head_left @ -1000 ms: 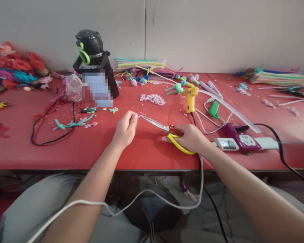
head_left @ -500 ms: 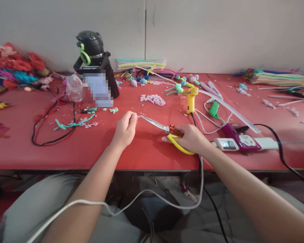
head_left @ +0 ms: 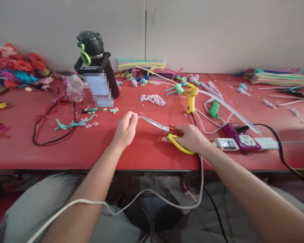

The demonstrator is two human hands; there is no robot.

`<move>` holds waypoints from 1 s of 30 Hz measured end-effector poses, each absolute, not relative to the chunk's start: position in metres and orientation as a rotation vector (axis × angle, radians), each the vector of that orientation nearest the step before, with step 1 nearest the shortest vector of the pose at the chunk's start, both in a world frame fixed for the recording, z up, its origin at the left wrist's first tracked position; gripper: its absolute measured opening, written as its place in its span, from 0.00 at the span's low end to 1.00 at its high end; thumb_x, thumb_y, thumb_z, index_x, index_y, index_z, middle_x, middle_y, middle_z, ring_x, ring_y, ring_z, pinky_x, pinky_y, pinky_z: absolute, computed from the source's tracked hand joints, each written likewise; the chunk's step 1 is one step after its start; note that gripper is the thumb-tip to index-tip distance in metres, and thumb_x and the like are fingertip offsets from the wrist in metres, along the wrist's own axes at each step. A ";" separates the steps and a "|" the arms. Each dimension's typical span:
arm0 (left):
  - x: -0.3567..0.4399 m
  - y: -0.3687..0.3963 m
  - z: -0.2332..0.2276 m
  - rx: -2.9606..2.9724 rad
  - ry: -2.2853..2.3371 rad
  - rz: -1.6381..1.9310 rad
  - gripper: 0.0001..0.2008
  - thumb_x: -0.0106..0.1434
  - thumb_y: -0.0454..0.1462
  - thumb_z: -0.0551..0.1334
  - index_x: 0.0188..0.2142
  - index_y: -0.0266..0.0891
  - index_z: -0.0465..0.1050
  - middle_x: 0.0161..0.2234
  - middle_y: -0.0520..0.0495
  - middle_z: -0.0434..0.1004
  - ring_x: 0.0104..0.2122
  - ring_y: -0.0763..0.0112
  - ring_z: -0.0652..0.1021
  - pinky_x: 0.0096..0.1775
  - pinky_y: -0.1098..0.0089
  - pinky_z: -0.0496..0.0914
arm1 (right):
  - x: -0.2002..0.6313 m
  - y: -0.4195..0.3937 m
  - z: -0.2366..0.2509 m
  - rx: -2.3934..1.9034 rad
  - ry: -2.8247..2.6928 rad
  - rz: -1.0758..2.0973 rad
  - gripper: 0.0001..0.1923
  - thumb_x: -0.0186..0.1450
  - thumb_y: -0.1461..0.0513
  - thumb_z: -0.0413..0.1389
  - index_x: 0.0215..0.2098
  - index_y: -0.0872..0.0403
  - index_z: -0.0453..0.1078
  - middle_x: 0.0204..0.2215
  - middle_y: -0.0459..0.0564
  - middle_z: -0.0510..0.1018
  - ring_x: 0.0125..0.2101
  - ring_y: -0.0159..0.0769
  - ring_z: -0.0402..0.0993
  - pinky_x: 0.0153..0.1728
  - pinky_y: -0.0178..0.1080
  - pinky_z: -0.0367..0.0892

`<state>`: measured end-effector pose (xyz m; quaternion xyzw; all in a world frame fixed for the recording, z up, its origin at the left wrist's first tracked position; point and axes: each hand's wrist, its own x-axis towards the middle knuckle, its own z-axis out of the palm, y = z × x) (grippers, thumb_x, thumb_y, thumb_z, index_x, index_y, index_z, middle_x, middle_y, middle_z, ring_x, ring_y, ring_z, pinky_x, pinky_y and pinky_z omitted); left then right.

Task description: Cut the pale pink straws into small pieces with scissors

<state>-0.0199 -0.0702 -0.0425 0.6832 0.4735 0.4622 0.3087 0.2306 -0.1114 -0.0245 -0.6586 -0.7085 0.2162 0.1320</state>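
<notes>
My left hand (head_left: 127, 129) is closed in a pinch, with the short end of a pale pipe cleaner (head_left: 138, 116) poking out past the thumb. In my right hand (head_left: 191, 136) are scissors (head_left: 154, 124) with yellow handles, the fingers wrapped round the grips. Their blades point left and look nearly closed, the tips right by the end of the pipe cleaner. Most of the pipe cleaner is hidden inside my left fist. Beyond the hands lies a pile of short lilac pieces (head_left: 153, 99) on the red table (head_left: 147, 152).
A yellow glue gun (head_left: 191, 100) with a clear glue stick stands behind my right hand, near a purple power strip (head_left: 239, 136). A black bottle (head_left: 114, 84) stands at the back left. Pipe cleaner bundles (head_left: 281, 78) lie along the wall. A white cable (head_left: 147, 190) crosses my left forearm.
Almost nothing differs. Both hands and the scissors hold nearly the same place, and the view has shifted very slightly.
</notes>
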 end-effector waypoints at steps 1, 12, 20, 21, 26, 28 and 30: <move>-0.020 -0.070 -0.043 1.804 1.249 1.223 0.17 0.72 0.47 0.52 0.29 0.41 0.59 0.23 0.53 0.62 0.23 0.73 0.64 0.27 0.69 0.60 | 0.231 -0.111 -0.025 -1.911 -2.058 0.627 0.35 0.50 0.31 0.56 0.19 0.52 0.55 0.18 0.43 0.58 0.23 0.30 0.51 0.23 0.36 0.48; -0.020 -0.069 -0.044 1.820 1.253 1.233 0.17 0.72 0.49 0.51 0.29 0.42 0.60 0.23 0.53 0.62 0.23 0.73 0.64 0.27 0.69 0.60 | 0.230 -0.114 -0.024 -1.878 -2.025 0.637 0.35 0.51 0.32 0.57 0.19 0.52 0.53 0.18 0.42 0.57 0.22 0.29 0.51 0.23 0.36 0.49; -0.020 -0.071 -0.042 1.830 1.284 1.225 0.17 0.72 0.47 0.52 0.29 0.41 0.61 0.23 0.53 0.62 0.23 0.73 0.65 0.28 0.69 0.61 | 0.231 -0.112 -0.024 -1.906 -2.047 0.638 0.35 0.50 0.31 0.57 0.19 0.52 0.54 0.18 0.43 0.58 0.22 0.30 0.52 0.23 0.36 0.49; -0.020 -0.071 -0.042 1.828 1.287 1.224 0.17 0.72 0.47 0.52 0.30 0.41 0.61 0.23 0.53 0.62 0.23 0.73 0.65 0.28 0.69 0.61 | 0.231 -0.112 -0.024 -1.902 -2.055 0.625 0.35 0.50 0.32 0.57 0.19 0.52 0.54 0.18 0.43 0.58 0.22 0.30 0.52 0.23 0.35 0.49; -0.021 -0.070 -0.044 1.851 1.295 1.224 0.17 0.72 0.47 0.51 0.29 0.42 0.60 0.23 0.53 0.62 0.23 0.73 0.65 0.28 0.69 0.61 | 0.231 -0.110 -0.025 -1.911 -2.049 0.612 0.35 0.50 0.31 0.56 0.19 0.52 0.55 0.18 0.43 0.58 0.22 0.30 0.52 0.23 0.36 0.48; -0.021 -0.070 -0.044 1.853 1.297 1.228 0.17 0.72 0.47 0.51 0.29 0.41 0.60 0.23 0.53 0.62 0.23 0.73 0.65 0.28 0.69 0.61 | 0.231 -0.110 -0.025 -1.905 -2.038 0.626 0.35 0.50 0.31 0.57 0.19 0.52 0.55 0.18 0.43 0.58 0.22 0.30 0.52 0.23 0.36 0.48; -0.020 -0.069 -0.044 1.850 1.301 1.232 0.17 0.72 0.47 0.51 0.29 0.42 0.60 0.23 0.53 0.62 0.23 0.73 0.65 0.28 0.69 0.61 | 0.231 -0.111 -0.026 -1.888 -2.030 0.641 0.35 0.50 0.32 0.58 0.19 0.52 0.55 0.18 0.42 0.57 0.22 0.30 0.51 0.23 0.36 0.49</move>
